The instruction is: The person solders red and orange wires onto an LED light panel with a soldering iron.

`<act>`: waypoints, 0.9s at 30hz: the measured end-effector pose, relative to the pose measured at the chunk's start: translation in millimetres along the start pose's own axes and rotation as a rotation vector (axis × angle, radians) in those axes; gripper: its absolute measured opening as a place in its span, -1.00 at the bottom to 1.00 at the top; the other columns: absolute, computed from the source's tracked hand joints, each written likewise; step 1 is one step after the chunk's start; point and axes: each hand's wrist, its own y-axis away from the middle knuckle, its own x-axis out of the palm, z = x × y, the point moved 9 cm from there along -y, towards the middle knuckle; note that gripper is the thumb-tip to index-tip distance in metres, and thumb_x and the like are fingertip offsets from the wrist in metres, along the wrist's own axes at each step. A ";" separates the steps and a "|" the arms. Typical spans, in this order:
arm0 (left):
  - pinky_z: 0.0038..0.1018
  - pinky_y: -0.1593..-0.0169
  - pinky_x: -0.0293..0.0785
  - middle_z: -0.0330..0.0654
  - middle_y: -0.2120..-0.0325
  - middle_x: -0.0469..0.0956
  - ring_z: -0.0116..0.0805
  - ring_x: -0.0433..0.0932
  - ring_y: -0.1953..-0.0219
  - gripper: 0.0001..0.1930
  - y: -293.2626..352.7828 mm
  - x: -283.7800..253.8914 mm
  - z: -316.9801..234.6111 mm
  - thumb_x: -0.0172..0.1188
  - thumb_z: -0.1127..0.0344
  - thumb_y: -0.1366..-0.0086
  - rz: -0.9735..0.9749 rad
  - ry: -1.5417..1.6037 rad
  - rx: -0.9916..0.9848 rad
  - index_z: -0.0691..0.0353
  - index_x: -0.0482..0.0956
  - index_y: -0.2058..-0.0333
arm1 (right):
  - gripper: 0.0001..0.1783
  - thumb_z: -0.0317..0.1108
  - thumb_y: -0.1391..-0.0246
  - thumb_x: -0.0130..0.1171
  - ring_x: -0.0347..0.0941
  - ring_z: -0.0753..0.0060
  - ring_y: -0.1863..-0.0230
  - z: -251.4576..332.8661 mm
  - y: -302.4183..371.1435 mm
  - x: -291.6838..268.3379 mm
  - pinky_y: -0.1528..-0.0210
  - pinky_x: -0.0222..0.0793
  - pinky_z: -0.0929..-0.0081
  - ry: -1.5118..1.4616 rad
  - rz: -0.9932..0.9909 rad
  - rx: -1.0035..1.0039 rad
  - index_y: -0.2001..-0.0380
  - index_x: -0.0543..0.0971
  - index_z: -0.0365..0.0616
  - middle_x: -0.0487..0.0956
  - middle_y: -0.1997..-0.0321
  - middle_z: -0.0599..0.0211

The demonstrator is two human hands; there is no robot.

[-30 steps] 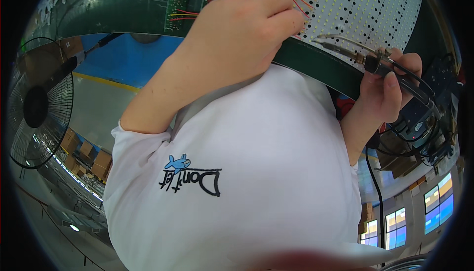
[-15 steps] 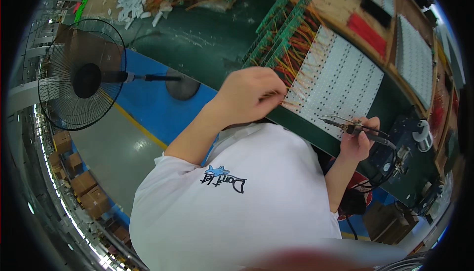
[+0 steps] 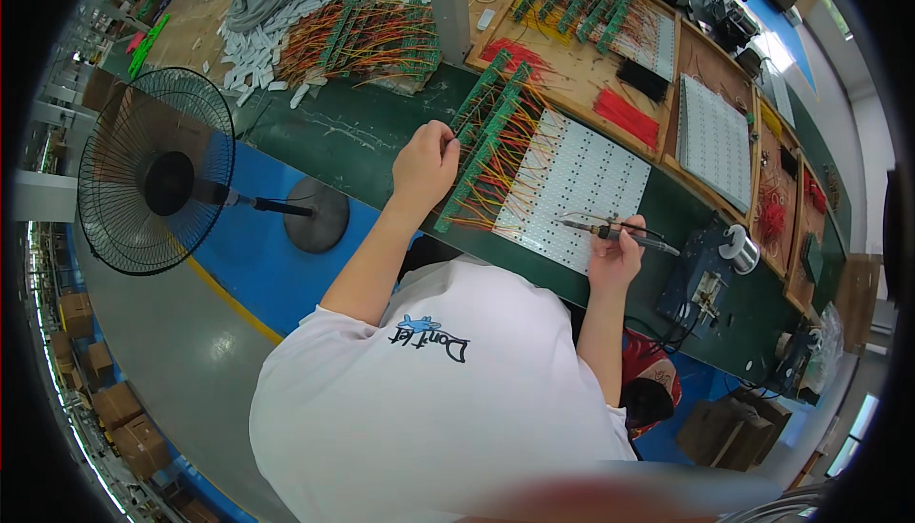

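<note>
My left hand (image 3: 425, 167) is closed at the left side of the green circuit board strips (image 3: 491, 137). Its thumb and fingers pinch the edge of the nearer-left strip, though the fingertips are partly hidden. Red, orange and yellow wires (image 3: 496, 175) run from these strips onto a white perforated board (image 3: 581, 190) with rows of dark holes. Over the lower right part of that board, my right hand (image 3: 615, 258) grips a soldering iron (image 3: 610, 232), its tip pointing left. A thin metal guide lies along the iron.
A solder spool (image 3: 739, 249) stands on a dark blue machine (image 3: 701, 285) to the right. Wooden trays (image 3: 667, 142) with red wires and white boards line the far side. Wired green boards (image 3: 381, 37) lie far left. A black fan (image 3: 157, 170) stands left of the green table.
The view has shifted. My left hand has moved from the wire ends at the white board's near corner to the left side of the green strips. My right hand still holds the soldering iron.
</note>
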 end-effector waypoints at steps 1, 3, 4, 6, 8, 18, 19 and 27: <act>-0.20 0.26 0.50 -0.14 0.35 0.58 -0.07 0.61 0.32 -0.85 1.1 -3.3 -2.3 0.20 0.26 -0.32 -0.019 0.006 0.019 0.19 0.50 0.24 | -0.81 -0.52 -0.12 0.12 0.43 0.51 0.50 -2.2 -2.1 -0.8 0.55 0.27 0.59 -0.018 0.049 0.004 0.19 0.42 -0.10 0.59 0.35 0.29; -0.16 0.29 0.50 -0.13 0.36 0.57 -0.03 0.60 0.33 -0.87 4.8 -9.6 -2.8 0.19 0.29 -0.30 -0.072 0.005 0.022 0.18 0.49 0.26 | -0.84 -0.49 -0.15 0.09 0.41 0.52 0.53 -0.6 -1.8 -3.2 0.56 0.25 0.58 -0.020 0.017 0.006 0.19 0.42 -0.09 0.59 0.37 0.28; -0.16 0.29 0.50 -0.12 0.36 0.57 -0.03 0.60 0.33 -0.87 6.0 -11.7 -5.6 0.20 0.28 -0.29 -0.096 0.024 0.044 0.17 0.50 0.27 | -0.87 -0.46 -0.18 0.07 0.38 0.53 0.56 -2.1 -0.7 -4.1 0.56 0.23 0.56 -0.028 -0.032 0.004 0.20 0.43 -0.08 0.60 0.39 0.27; -0.16 0.28 0.50 -0.12 0.36 0.57 -0.03 0.60 0.33 -0.88 7.6 -17.0 -6.0 0.20 0.28 -0.29 -0.155 0.029 0.052 0.16 0.50 0.27 | -0.87 -0.47 -0.18 0.08 0.42 0.52 0.55 -5.0 -2.8 -4.6 0.57 0.25 0.56 -0.041 0.064 0.030 0.19 0.43 -0.07 0.63 0.36 0.27; -0.16 0.28 0.51 -0.12 0.36 0.57 -0.02 0.60 0.33 -0.88 10.3 -14.9 -8.0 0.21 0.28 -0.27 -0.139 0.012 0.060 0.14 0.51 0.28 | -0.85 -0.49 -0.19 0.08 0.46 0.50 0.54 -3.2 -1.6 -6.1 0.56 0.26 0.56 -0.054 0.065 0.013 0.18 0.45 -0.07 0.66 0.33 0.28; -0.20 0.21 0.52 -0.13 0.43 0.60 -0.06 0.62 0.30 -0.81 -26.7 -126.1 25.1 0.27 0.15 -0.24 -0.471 -0.171 0.017 0.14 0.62 0.37 | -0.85 -0.37 -0.26 0.08 0.34 0.51 0.57 3.8 -6.2 -18.3 0.48 0.19 0.51 -0.157 0.142 0.102 0.10 0.47 0.00 0.69 0.23 0.36; -0.21 0.20 0.53 -0.12 0.41 0.62 -0.07 0.63 0.29 -0.80 -40.8 -146.9 37.4 0.28 0.15 -0.23 -0.534 -0.189 0.020 0.15 0.62 0.36 | -0.85 -0.33 -0.28 0.06 0.27 0.50 0.59 4.8 -5.9 -19.4 0.44 0.17 0.51 -0.139 0.160 0.112 0.10 0.47 0.00 0.69 0.22 0.35; -0.11 -0.04 0.55 -0.08 0.16 0.67 -0.07 0.64 0.07 -0.45 -170.5 -184.3 128.1 0.24 -0.22 -0.22 -0.322 -0.673 0.130 0.04 0.63 -0.01 | -0.85 -0.31 -0.29 0.06 0.25 0.46 0.59 7.5 -8.4 -14.4 0.42 0.13 0.47 -0.080 0.152 0.122 0.10 0.45 0.01 0.66 0.26 0.35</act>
